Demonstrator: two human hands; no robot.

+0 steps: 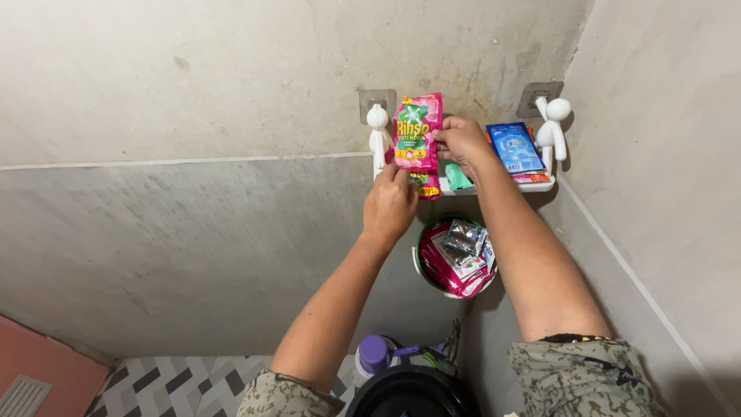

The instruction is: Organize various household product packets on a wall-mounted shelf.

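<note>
A pink sachet of washing powder (417,130) stands upright at the left end of a small white wall shelf (540,185). My left hand (390,202) pinches its lower edge from below. My right hand (461,140) grips its right edge at mid height. More sachets sit on the shelf: a green one (457,177) behind my right wrist and a blue one (515,147) further right. Two white figure-shaped holders (377,133) (553,127) carry the shelf on the grey wall.
Below the shelf a round green-rimmed tub (421,272) holds several pink and silver sachets. A purple-capped bottle (375,356) and a black bucket (409,392) stand at the bottom. A side wall closes in on the right. Patterned floor tiles (181,384) lie lower left.
</note>
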